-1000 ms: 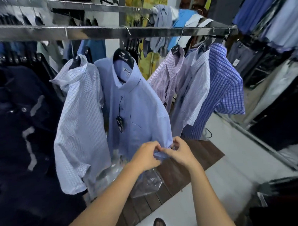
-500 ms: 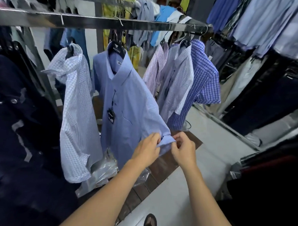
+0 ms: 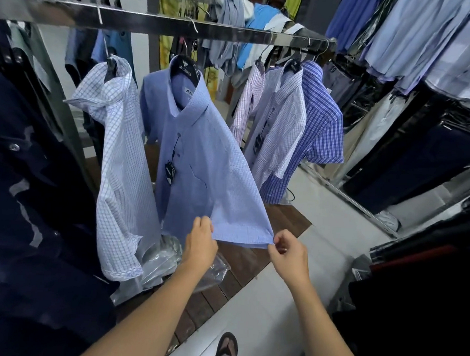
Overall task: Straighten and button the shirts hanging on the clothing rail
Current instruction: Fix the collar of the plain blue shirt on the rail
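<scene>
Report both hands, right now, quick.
Left hand: pinching the sleeve hem of the blue shirt.
Right hand: pinching the other corner of that same hem.

shiny metal rail (image 3: 159, 25), matt cloth shirt (image 3: 202, 160)

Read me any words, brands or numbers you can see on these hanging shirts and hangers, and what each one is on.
"ARISTINO": white letters on the black hanger of the blue shirt.
Neck label in its collar: partly hidden, unreadable.
Black hang tag on the blue shirt's front: too small to read.
Hang tag on the checked shirt to its right: too small.
</scene>
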`<state>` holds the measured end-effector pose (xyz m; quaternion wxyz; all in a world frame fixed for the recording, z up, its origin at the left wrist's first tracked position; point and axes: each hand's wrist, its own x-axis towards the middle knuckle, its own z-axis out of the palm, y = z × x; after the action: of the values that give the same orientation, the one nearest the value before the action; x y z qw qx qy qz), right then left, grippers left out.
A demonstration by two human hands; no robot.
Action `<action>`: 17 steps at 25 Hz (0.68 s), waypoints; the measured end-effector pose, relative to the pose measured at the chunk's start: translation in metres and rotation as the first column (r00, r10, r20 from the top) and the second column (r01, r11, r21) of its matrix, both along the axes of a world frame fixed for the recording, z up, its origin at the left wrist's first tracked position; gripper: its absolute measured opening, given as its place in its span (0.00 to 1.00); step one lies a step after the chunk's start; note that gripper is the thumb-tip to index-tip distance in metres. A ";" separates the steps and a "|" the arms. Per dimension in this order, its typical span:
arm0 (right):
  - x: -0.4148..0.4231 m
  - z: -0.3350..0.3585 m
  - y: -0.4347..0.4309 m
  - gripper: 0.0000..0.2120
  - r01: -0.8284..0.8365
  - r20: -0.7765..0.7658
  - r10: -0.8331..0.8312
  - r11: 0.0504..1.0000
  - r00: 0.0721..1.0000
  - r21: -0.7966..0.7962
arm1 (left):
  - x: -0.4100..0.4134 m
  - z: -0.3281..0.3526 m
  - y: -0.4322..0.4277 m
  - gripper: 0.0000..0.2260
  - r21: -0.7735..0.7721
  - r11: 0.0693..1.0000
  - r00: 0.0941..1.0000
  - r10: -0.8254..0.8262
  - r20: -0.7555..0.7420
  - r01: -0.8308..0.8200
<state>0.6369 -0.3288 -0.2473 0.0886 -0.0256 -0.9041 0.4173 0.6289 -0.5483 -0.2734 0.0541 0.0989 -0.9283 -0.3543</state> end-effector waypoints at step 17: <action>-0.071 0.119 -0.109 0.18 -0.168 -0.144 0.207 0.955 0.968 0.245 | -0.022 0.021 -0.005 0.11 -0.033 0.956 0.957 -0.290 -0.009 0.290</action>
<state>0.5656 -0.4377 -0.1282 0.1267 0.1064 -0.9340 0.3165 0.6072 -0.5536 -0.2526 0.0092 -0.0415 -0.9378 -0.3445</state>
